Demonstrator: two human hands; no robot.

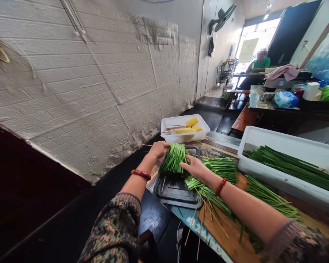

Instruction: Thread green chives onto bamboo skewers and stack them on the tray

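A bundle of cut green garlic chives (pixel 174 159) lies threaded on thin skewers over a metal tray (pixel 178 191). Closed at the bundle's upper left edge, my left hand (pixel 158 149) grips it where a skewer end pokes out to the left. My right hand (pixel 196 168) holds the bundle's right side, thumb toward me; its other fingers are partly hidden. Beside that hand, more skewered chives (pixel 220 168) lie in a pile, with bare wooden skewers (pixel 200 226) sticking out toward me.
A white tub (pixel 178 137) with skewered corn (pixel 192 122) stands behind the tray. To the right, a long white bin (pixel 287 137) holds uncut chives. Loose chives (pixel 272 199) lie across a wooden board (pixel 235 237). A brick-patterned wall (pixel 98 91) runs along the left; a person (pixel 260 64) sits far back.
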